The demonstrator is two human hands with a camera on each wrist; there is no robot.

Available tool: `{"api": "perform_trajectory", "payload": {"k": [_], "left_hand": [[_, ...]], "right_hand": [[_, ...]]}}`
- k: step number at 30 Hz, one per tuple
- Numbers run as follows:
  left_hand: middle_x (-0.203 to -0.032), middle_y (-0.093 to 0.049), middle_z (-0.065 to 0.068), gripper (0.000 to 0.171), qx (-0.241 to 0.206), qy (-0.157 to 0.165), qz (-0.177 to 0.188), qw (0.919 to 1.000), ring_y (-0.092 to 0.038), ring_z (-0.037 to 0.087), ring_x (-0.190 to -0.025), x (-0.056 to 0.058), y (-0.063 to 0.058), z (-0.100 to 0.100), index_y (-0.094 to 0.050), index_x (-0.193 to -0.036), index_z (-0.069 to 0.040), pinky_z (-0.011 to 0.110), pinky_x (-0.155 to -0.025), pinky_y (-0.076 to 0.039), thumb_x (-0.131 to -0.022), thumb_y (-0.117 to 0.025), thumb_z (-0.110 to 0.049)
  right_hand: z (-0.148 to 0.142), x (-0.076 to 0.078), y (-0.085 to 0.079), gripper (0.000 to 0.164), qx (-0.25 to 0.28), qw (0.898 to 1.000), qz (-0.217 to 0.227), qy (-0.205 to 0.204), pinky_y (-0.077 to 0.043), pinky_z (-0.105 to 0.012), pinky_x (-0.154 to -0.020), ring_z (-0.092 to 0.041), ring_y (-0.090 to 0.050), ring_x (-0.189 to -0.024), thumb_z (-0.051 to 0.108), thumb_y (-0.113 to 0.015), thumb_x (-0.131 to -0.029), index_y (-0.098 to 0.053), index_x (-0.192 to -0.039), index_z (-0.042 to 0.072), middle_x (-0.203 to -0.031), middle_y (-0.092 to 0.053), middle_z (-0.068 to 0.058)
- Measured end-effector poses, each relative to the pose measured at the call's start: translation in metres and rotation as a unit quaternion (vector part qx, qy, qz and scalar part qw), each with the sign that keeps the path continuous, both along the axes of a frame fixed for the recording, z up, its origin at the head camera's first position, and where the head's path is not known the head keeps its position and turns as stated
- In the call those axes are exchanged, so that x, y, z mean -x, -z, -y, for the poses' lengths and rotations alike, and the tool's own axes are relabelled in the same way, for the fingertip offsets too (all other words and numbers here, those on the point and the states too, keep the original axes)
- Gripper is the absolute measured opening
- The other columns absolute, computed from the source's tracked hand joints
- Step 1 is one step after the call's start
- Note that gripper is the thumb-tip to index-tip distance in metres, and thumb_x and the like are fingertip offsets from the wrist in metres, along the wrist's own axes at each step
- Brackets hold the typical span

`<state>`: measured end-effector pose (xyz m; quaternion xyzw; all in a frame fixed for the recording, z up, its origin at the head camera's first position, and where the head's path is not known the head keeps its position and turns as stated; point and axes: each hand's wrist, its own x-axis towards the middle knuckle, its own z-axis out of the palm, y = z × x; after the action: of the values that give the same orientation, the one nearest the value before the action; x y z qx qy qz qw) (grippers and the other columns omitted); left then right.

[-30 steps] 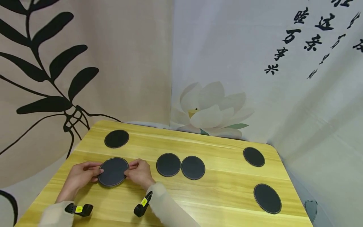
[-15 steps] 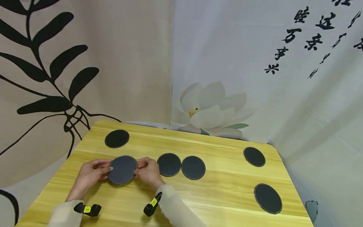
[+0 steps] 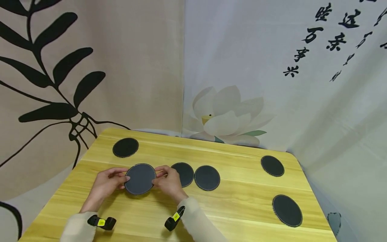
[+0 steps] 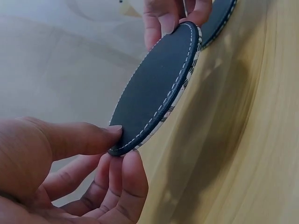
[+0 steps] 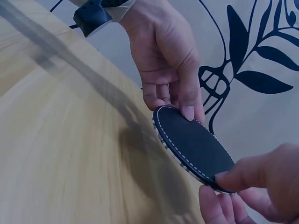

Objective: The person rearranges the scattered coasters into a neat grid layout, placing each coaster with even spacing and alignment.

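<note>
A round black coaster (image 3: 140, 179) with pale stitching round its rim is held tilted above the wooden table. My left hand (image 3: 108, 182) pinches its left edge, thumb on the dark face and fingers behind. On the opposite edge my right hand (image 3: 169, 182) pinches it the same way. In the left wrist view the coaster (image 4: 154, 84) shows a patterned black-and-white side at its rim, and its shadow falls on the wood below. Behind the right hand, a second coaster (image 3: 185, 174) is partly covered; it touches another coaster (image 3: 207, 178) to its right.
A coaster (image 3: 125, 147) lies at the table's back left. Two more lie at the right, a far coaster (image 3: 272, 165) and a near coaster (image 3: 287, 210). The wooden table (image 3: 239, 215) backs onto a printed curtain (image 3: 145, 67).
Both hands have carried the held coaster to the right and slightly away, toward the touching pair. The right hand now overlaps one of that pair. The coasters on the table stay put.
</note>
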<state>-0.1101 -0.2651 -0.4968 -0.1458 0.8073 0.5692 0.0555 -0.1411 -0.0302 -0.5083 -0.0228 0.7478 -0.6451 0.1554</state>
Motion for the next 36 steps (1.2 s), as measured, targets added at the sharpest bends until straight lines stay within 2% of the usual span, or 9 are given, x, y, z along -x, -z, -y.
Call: {"api": "perform_trajectory", "payload": {"k": [11, 19, 29, 36], "left_hand": [[-0.099, -0.061, 0.004, 0.045, -0.052, 0.002, -0.013, 0.9986, -0.067, 0.008, -0.075, 0.009, 0.002, -0.024, -0.062, -0.133, 0.005, 0.028, -0.069, -0.062, -0.092, -0.075, -0.006], [-0.099, -0.061, 0.006, 0.041, -0.060, 0.008, -0.016, 0.9980, -0.066, 0.012, -0.076, 0.012, 0.001, -0.044, -0.065, -0.130, 0.003, 0.028, -0.068, -0.062, -0.091, -0.075, -0.004], [-0.098, -0.061, 0.008, 0.038, -0.072, 0.009, -0.020, 0.9972, -0.066, 0.013, -0.074, 0.017, 0.003, -0.067, -0.067, -0.127, 0.003, 0.028, -0.067, -0.062, -0.090, -0.076, -0.002], [-0.097, -0.061, 0.009, 0.034, -0.075, 0.011, -0.027, 0.9968, -0.066, 0.014, -0.074, 0.021, 0.005, -0.084, -0.069, -0.122, 0.002, 0.028, -0.065, -0.062, -0.089, -0.076, 0.001]], "right_hand": [[-0.029, 0.002, -0.004, 0.036, 0.019, 1.000, -0.020, -0.001, -0.065, -0.041, -0.077, -0.011, -0.064, -0.076, -0.003, -0.077, -0.085, -0.071, -0.120, 0.007, -0.105, -0.064, -0.018], [-0.049, 0.002, -0.001, 0.037, 0.031, 0.999, -0.018, 0.008, -0.064, -0.044, -0.079, -0.013, -0.062, -0.077, -0.004, -0.076, -0.085, -0.070, -0.120, 0.006, -0.105, -0.062, -0.018], [-0.072, -0.001, -0.005, 0.038, 0.007, 0.999, -0.025, 0.021, -0.064, -0.032, -0.075, -0.015, -0.063, -0.080, -0.002, -0.078, -0.084, -0.070, -0.120, 0.006, -0.106, -0.062, -0.018], [-0.087, -0.003, -0.005, 0.038, -0.002, 0.999, -0.029, 0.028, -0.064, -0.038, -0.078, -0.017, -0.063, -0.082, -0.003, -0.075, -0.086, -0.069, -0.122, 0.004, -0.108, -0.061, -0.021]]}}
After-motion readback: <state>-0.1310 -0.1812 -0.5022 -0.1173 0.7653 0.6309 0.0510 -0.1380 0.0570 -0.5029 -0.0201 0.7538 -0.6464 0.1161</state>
